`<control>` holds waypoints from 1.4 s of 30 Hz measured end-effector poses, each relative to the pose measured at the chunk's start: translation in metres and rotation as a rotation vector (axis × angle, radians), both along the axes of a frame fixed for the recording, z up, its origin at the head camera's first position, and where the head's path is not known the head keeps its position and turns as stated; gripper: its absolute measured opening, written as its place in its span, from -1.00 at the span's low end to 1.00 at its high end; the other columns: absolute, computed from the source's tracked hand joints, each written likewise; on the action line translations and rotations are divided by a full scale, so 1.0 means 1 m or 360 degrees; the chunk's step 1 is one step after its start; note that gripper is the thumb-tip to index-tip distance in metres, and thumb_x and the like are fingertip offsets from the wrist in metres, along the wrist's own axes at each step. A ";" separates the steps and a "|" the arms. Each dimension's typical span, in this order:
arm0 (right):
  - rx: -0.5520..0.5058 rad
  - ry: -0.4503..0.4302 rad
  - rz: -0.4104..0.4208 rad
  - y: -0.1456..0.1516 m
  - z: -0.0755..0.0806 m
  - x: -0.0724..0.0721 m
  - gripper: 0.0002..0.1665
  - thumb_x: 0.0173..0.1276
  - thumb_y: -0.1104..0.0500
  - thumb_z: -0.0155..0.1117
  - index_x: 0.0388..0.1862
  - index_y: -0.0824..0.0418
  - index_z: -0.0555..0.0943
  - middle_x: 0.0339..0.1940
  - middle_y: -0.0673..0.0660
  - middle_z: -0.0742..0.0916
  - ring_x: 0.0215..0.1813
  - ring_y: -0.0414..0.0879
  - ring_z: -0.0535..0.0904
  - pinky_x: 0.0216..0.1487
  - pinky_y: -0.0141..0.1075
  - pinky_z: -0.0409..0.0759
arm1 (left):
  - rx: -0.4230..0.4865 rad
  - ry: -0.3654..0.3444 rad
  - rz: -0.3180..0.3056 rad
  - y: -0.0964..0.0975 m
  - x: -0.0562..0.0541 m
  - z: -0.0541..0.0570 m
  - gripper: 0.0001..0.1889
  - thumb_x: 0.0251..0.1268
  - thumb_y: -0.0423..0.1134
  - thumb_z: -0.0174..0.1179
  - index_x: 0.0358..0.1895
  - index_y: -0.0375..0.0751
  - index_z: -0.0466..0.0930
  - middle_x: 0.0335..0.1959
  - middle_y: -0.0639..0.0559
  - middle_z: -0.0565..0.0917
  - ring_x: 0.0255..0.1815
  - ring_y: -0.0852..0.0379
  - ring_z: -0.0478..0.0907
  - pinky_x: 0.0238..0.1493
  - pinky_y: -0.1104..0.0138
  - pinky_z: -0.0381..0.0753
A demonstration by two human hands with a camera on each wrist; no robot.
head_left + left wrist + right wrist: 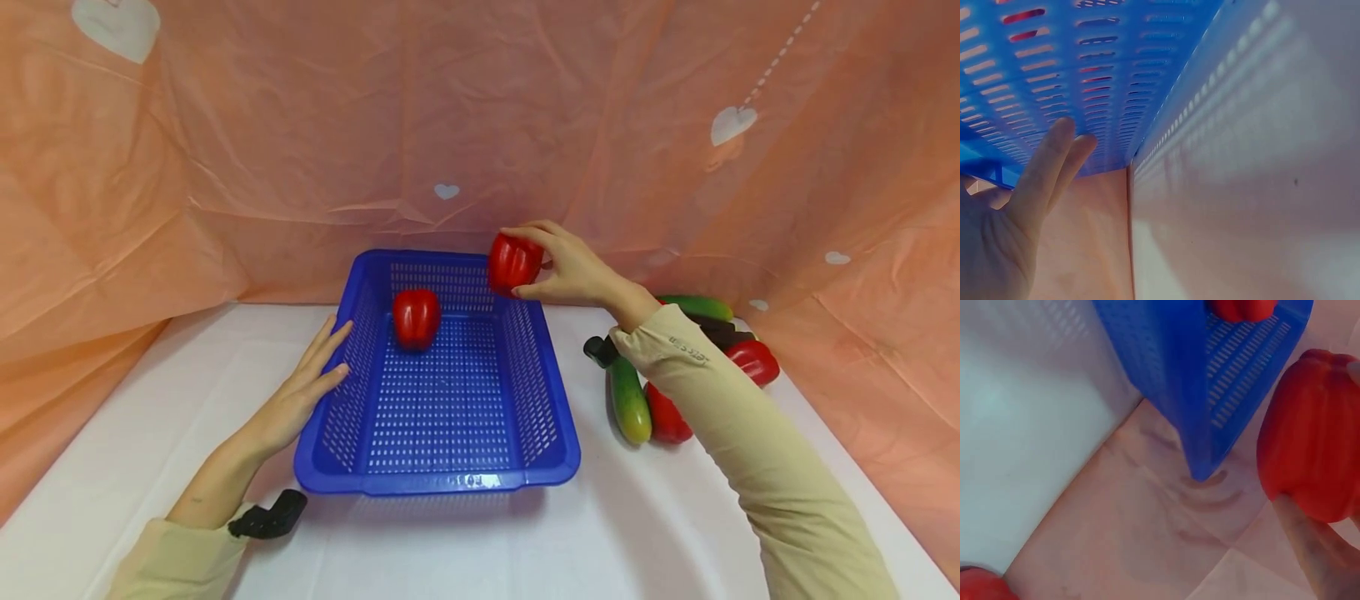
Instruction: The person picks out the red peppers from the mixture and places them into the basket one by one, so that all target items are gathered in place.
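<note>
1 red pepper (516,262) in R hand (573,271), by basket's (442,482) far-R corner

R hand grips it btwn thumb & fingers. Basket: 1, blue, w/ 1 other red pepper (416,321) inside, far-L part. L hand (296,400): fingers extended at basket's L wall, grasping nothing. R side of white table (420,558), partly behind R sleeve (757,450): min. 2 more red peppers (753,362), 2 green veg (630,400), plus dark veg (708,330), count unclear. Far side: orange sheet (337,125) w/ white hearts.
</note>
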State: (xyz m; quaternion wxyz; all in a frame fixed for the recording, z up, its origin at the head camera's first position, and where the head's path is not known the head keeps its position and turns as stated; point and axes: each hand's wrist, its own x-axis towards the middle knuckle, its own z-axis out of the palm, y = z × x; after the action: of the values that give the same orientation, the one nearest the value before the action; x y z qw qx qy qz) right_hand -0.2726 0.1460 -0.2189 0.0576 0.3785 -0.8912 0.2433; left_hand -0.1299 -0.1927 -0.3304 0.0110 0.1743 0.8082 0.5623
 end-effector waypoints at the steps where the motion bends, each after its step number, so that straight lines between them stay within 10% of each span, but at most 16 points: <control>1: 0.0011 -0.0009 0.0004 -0.002 0.000 0.000 -0.12 0.01 0.16 0.49 0.36 0.17 0.40 0.30 0.27 0.45 0.20 0.14 0.46 0.06 -0.02 0.61 | -0.0003 0.0002 0.0004 0.000 0.000 0.000 -0.36 0.50 -0.24 -0.19 0.55 -0.20 -0.20 0.56 -0.15 -0.45 0.53 -0.25 -0.57 0.28 -0.40 -0.50; 42: 0.0435 -0.0260 0.0066 -0.064 -0.029 -0.015 -0.11 -0.01 0.16 0.42 0.37 0.24 0.37 0.27 0.35 0.48 0.26 0.18 0.42 0.28 -0.02 0.43 | -0.0042 0.0015 0.0080 0.011 0.007 0.005 -0.38 0.49 -0.23 -0.17 0.53 -0.25 -0.10 0.57 -0.13 -0.39 0.55 -0.21 -0.51 0.32 -0.36 -0.44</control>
State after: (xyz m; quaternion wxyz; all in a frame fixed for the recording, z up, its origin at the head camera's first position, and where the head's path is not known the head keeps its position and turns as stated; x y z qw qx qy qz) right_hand -0.2876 0.0815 -0.2478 -0.0722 0.3799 -0.9098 0.1508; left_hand -0.1228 -0.1819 -0.3253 -0.0046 0.1565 0.8198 0.5508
